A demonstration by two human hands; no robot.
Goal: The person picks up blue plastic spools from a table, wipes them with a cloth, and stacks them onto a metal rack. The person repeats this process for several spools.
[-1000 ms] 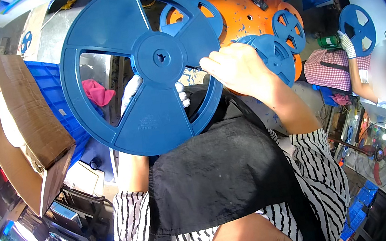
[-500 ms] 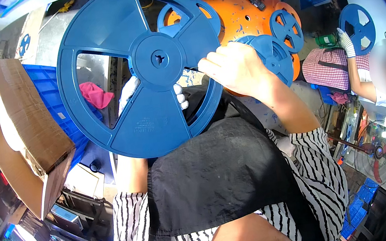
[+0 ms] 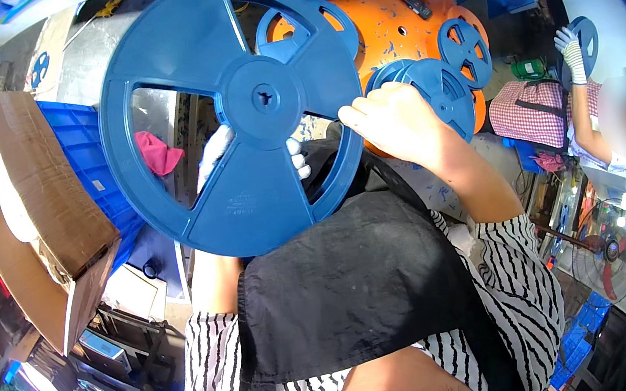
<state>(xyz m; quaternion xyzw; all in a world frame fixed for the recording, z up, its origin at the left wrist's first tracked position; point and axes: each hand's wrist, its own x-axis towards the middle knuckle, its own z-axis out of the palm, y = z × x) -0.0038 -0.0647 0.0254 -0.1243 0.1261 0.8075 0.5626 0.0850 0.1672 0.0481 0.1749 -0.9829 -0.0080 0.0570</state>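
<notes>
A large blue plastic reel (image 3: 221,207) with three cut-out windows faces up in front of my chest. My left hand (image 3: 216,156), in a white glove, is behind it, closed round the hub; its fingertips show through two of the windows. My right hand (image 3: 399,116) is bare and closed in a pinch at the reel's right rim, thumb side against the edge. A thin dark sliver shows in the window slit near its fingers, but what the fingers hold is hidden. The black apron (image 3: 325,295) lies below the reel's lower rim.
An orange table (image 3: 384,11) strewn with blue shavings bears several blue reels (image 3: 441,90). A cardboard box (image 3: 53,180) and a blue crate (image 3: 93,152) stand at left. At right are a checked bag (image 3: 528,113), a fan (image 3: 609,251) and a co-worker's gloved hand (image 3: 571,54) with another reel.
The reel and my left hand have shifted slightly right. My right hand has moved a little right and down along the rim. The co-worker's reel has turned more edge-on.
</notes>
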